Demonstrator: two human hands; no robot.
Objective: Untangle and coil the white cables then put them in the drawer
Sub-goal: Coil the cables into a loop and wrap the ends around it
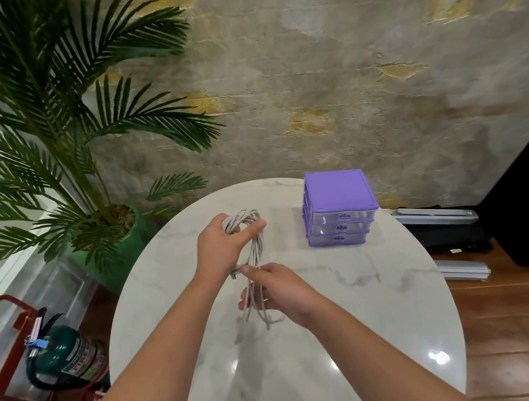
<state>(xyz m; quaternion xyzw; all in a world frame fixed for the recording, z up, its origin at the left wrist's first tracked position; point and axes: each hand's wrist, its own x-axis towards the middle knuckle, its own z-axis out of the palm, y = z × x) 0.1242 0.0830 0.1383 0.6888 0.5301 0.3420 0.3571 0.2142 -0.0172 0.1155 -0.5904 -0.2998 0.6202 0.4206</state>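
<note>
Right hand (pixel 278 292), nearest the near edge of the table (pixel 354 338): fingers curled around the lower end of the white cable bundle (pixel 255 260), thumb on top pinching the strands. A connector end shows just left of the thumb. Short loop ends hang below this hand, above the tabletop; whether they touch the surface cannot be told.

Left hand (pixel 225 241), farther in: fingers wrapped around the upper loops of the same bundle, thumb extended across them. The bundle is stretched between the 2 hands as 1 long hank, held over the middle of the table.

Progress, as a judgement: untangling looks mostly done, since the strands run roughly parallel with no visible knot. Coiling is in hand but not finished; the hank is loose and not secured. Nothing has gone into a drawer. Left to do: finish the coil, open a drawer, place it inside.

Purple drawer unit (pixel 340 208), toward the far right edge of the table, well apart from the hands: all drawers appear closed.

Beyond the far left edge, on the floor: potted palm (pixel 60 124). Lower left, beside the table: fire extinguisher (pixel 66 351).

Counts: 2 hands; 1 cable bundle, number of separate cables in it cannot be told; 1 drawer unit with 3 drawers; 1 table; 1 palm; 1 extinguisher.
</note>
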